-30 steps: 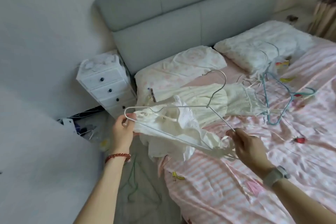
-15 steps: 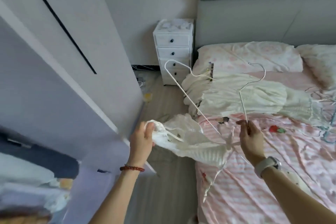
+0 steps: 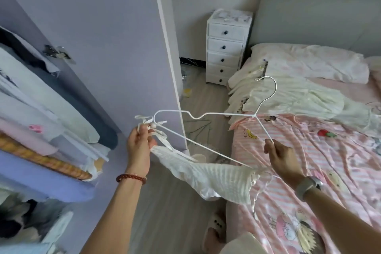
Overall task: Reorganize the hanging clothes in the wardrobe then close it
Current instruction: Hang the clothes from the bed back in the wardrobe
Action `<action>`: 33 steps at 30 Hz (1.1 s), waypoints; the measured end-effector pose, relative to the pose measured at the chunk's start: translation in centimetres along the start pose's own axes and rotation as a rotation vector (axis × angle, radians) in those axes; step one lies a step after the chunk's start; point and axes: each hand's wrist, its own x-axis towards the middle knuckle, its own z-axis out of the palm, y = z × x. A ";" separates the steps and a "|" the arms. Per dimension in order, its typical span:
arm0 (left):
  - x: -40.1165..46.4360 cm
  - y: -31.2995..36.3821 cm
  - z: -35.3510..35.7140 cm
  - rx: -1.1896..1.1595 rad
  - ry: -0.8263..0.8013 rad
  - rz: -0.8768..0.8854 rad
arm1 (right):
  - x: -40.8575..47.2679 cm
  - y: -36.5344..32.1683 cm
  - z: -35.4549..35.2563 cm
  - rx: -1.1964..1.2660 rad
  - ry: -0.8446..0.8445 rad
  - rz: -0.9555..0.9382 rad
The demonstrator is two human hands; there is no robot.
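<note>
Step in hand: fitting the white crinkled strappy top (image 3: 216, 179) onto the white wire hanger (image 3: 206, 130) above the pink striped bed's (image 3: 309, 171) near edge. The left hand (image 3: 140, 148) pinches its tie straps at the hanger's end; the right hand (image 3: 282, 156) grips the hanger's arm. Next, probably seat both straps, then hang it in the open wardrobe (image 3: 51, 109) left of the bed.

Smooth white wire hanger (image 3: 208, 113), ribbed cloth top (image 3: 214, 179)

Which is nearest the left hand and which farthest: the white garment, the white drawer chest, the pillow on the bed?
1. White garment: its straps are held in the left hand.
2. White drawer chest: farther back, on the floor beside the bed.
3. Pillow: farthest, at the bed's head, to the right.
</note>
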 end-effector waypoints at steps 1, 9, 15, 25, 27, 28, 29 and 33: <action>-0.1 0.5 -1.2 0.043 0.019 0.044 | -0.2 -0.3 0.4 -0.032 -0.011 -0.048; -1.6 4.3 -10.3 0.674 0.049 0.382 | 0.6 -7.1 4.6 -0.287 -0.089 -0.359; -4.3 3.3 -12.8 0.644 0.075 0.431 | -0.6 -14.6 8.7 -0.206 -0.244 -0.309; -6.6 5.7 -18.8 0.282 0.562 0.365 | -0.4 -26.7 10.8 0.225 -0.158 -0.551; -6.6 6.8 -19.9 0.202 0.635 0.441 | 0.4 -29.1 10.6 0.304 -0.166 -0.557; -6.6 7.0 -20.6 0.183 0.665 0.468 | 0.9 -30.1 10.5 0.362 -0.171 -0.551; -6.4 7.0 -21.2 0.188 0.669 0.476 | 1.4 -31.1 10.2 0.426 -0.179 -0.540; -5.6 7.1 -22.0 0.194 0.393 0.310 | 3.1 -36.2 8.8 0.637 -0.190 -0.485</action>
